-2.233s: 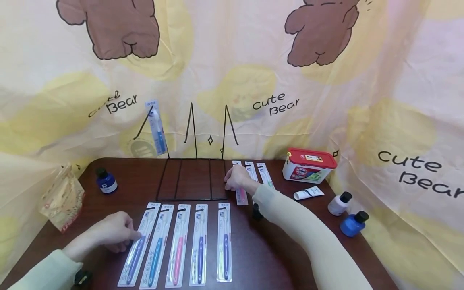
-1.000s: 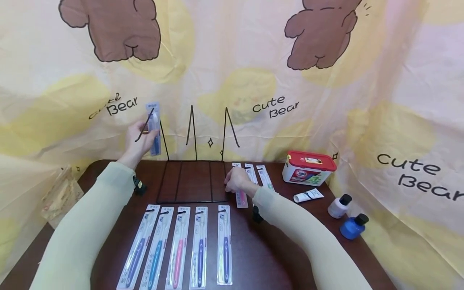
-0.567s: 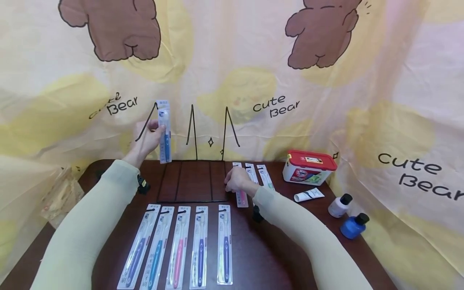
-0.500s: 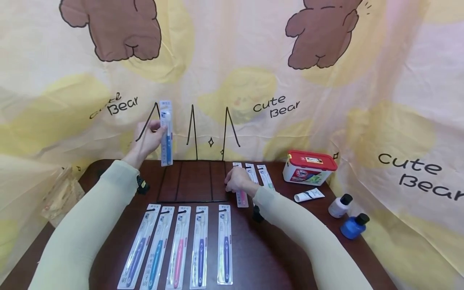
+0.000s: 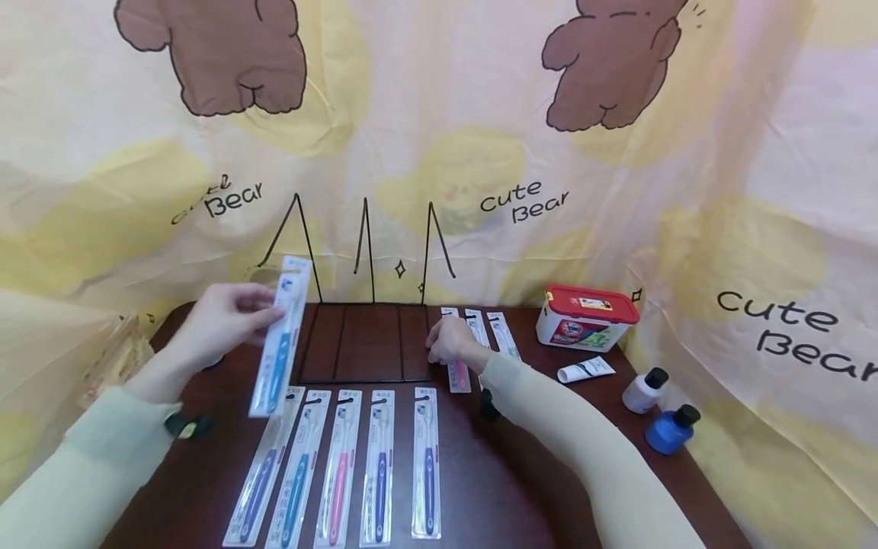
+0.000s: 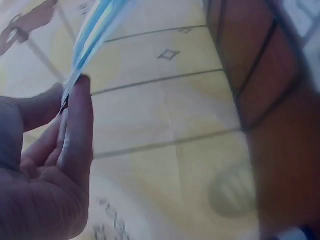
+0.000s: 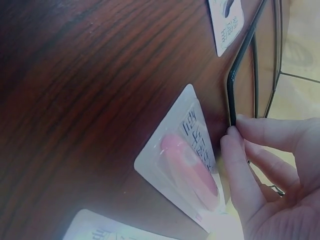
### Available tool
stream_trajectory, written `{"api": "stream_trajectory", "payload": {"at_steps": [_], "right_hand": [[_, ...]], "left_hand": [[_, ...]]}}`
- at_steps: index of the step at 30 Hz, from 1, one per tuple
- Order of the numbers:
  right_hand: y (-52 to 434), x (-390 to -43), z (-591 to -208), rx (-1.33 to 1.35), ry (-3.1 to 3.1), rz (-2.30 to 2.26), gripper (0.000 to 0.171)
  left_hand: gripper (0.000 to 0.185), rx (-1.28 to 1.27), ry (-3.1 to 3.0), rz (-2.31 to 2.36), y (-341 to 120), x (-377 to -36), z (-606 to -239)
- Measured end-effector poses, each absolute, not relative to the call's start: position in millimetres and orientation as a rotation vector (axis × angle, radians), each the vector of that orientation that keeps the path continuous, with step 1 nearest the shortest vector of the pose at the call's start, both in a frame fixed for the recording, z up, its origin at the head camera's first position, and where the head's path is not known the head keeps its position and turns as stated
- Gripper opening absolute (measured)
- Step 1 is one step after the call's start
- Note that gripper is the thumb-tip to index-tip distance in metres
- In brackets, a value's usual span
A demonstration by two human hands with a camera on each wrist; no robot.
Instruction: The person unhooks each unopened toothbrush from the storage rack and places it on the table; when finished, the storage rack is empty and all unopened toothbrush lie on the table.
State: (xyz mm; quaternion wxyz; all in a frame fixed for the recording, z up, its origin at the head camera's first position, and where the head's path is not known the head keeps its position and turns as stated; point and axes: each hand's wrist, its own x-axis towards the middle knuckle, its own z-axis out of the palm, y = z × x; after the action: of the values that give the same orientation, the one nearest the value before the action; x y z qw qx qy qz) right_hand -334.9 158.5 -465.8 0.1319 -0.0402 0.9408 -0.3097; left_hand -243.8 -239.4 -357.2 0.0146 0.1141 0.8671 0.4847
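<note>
The left hand (image 5: 222,316) pinches a packaged blue toothbrush (image 5: 280,335), tilted in the air above the left end of a row of five packaged toothbrushes (image 5: 343,465) lying on the dark tabletop (image 5: 494,473). The right hand (image 5: 449,339) rests at the right edge of a black wire rack (image 5: 363,305), on a packaged pink toothbrush (image 5: 458,375). A red-lidded box (image 5: 586,314) stands farther right.
</note>
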Motion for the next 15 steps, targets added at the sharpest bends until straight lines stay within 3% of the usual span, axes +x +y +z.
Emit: {"api": "stream_trajectory", "payload": {"at_steps": [6,15], "right_hand": [[160.4,-333.5,-462.9,-0.124,2.744,-0.891,0.019],[157.8,-330.3,-465.1,-0.131,2.746,-0.901,0.020]], "left_hand": [[0.037,0.273,2.587,1.365,-283.4,-207.5,-390.5],[0.028,0.057,2.446,1.205,-304.9,-196.4,-461.0]]}}
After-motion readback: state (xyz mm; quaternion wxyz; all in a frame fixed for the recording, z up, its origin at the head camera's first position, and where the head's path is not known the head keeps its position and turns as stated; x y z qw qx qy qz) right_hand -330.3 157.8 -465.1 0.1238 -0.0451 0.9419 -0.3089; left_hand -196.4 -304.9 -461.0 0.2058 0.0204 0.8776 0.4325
